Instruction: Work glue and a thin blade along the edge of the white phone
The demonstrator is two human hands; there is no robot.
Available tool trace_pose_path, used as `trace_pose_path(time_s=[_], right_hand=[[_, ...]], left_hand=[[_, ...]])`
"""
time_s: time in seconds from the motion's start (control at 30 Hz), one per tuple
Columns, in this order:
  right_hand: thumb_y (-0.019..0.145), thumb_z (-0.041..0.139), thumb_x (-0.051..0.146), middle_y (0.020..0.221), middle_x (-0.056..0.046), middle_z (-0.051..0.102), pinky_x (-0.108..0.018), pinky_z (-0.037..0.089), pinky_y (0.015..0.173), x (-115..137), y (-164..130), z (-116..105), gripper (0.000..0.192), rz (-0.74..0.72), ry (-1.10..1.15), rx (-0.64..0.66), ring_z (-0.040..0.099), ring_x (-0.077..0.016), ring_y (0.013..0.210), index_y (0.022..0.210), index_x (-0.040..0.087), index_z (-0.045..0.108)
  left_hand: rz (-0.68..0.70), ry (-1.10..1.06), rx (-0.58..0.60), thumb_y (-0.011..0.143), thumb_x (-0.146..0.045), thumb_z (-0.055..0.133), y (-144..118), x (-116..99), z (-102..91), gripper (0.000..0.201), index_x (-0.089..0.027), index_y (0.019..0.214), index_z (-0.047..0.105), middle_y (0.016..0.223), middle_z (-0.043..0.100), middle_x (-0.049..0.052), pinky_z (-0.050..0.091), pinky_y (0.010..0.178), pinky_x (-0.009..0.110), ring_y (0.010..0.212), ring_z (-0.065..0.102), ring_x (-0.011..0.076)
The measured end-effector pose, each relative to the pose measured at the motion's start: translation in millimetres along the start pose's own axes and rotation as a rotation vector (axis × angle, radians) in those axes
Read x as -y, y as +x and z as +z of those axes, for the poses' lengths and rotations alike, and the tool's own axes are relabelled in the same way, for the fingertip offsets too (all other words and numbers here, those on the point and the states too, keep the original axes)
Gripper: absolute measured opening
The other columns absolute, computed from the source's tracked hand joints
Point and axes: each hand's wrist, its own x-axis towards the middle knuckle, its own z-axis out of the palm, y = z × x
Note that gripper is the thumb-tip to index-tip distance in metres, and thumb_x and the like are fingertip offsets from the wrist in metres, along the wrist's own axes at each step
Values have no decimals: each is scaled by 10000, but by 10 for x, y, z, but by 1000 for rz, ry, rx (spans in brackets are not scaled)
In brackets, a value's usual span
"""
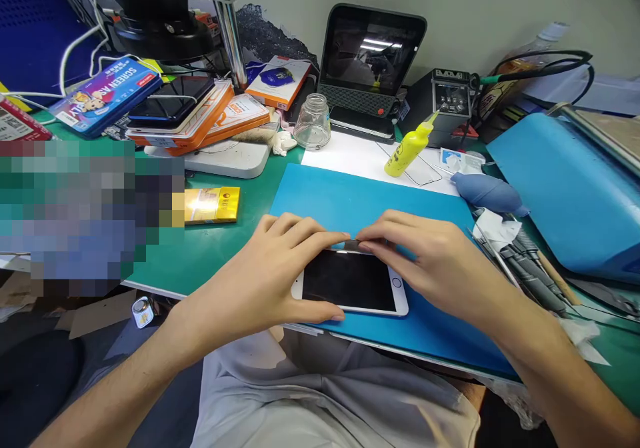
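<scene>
Phone point(350, 281) lies face up on blue mat point(350, 201), screen dark, seemingly seated. Left hand point(270, 268) curled around its left end, thumb on the near edge; right hand point(425, 261) pinches at the top edge, fingers bent. Pressing looks underway, not finished. Box point(107, 95) reads "SCREEN"; other labels unreadable.

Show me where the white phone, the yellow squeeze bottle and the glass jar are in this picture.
white phone point(350, 280), head view, on the middle of its dark screen.
yellow squeeze bottle point(406, 153), head view, on the middle of its body.
glass jar point(313, 127), head view, on its clear side wall.
</scene>
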Motion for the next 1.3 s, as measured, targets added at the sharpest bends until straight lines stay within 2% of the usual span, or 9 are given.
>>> trace_pose_path(time_s=[0.13, 0.33, 0.5, 0.67, 0.83, 1.03, 1.3], right_hand=[[1115, 557, 251, 1042, -56, 721, -332, 472, 810, -12, -40, 21, 241, -19, -50, -4, 681, -203, 919, 1174, 199, 784], [1071, 633, 260, 983, 15, 795, -268, 536, 764, -86, 149, -54, 201, 92, 84, 83, 737, -163, 891, 1001, 253, 821], [1052, 658, 263, 959, 42, 809, -250, 560, 730, -83, 220, -92, 187, 132, 105, 143, 758, -157, 856, 966, 263, 824], [1110, 546, 196, 1042, -35, 749, -309, 497, 784, -1, 16, -37, 223, 9, -102, 31, 710, -195, 926, 1088, 196, 768], [1144, 560, 200, 1039, -30, 697, -322, 478, 780, 13, -174, 56, 161, -80, -253, -69, 684, -173, 890, 1165, 170, 717], [1126, 609, 182, 1011, -26, 705, -335, 466, 775, 11, -190, 85, 123, -120, -298, -124, 666, -175, 881, 1153, 165, 728], [1108, 600, 157, 968, -41, 718, -355, 472, 794, 55, -146, 87, 150, -105, -250, -121, 657, -204, 868, 1056, 164, 740]], left_hand=[[-4, 2, -3, 934, -543, 895, -13, -2, 11, 760, -304, 1542, 509, 1380, 641, 19, 395, 1043, 462, 1252, 562, 289], [3, 34, -1, 917, -577, 896, 25, 38, 45, 793, -277, 1556, 535, 1247, 614, 47, 399, 981, 481, 1160, 553, 315], [26, 62, 2, 964, -574, 848, 9, 52, 53, 784, -264, 1591, 492, 1237, 594, 55, 388, 974, 477, 1163, 524, 317], [44, 70, 1, 989, -581, 819, -3, 58, 65, 816, -297, 1637, 414, 1233, 592, 51, 380, 964, 461, 1149, 521, 308], [45, 57, 5, 998, -576, 810, 4, 57, 76, 759, -324, 1615, 447, 1216, 588, 37, 379, 957, 451, 1134, 524, 299], [42, 61, -15, 966, -561, 853, -2, 31, 55, 847, -287, 1640, 418, 1218, 587, 38, 384, 973, 456, 1134, 538, 298], [32, 79, -21, 952, -566, 862, 5, 45, 55, 783, -231, 1580, 536, 1229, 605, 79, 402, 974, 495, 1157, 545, 338]])
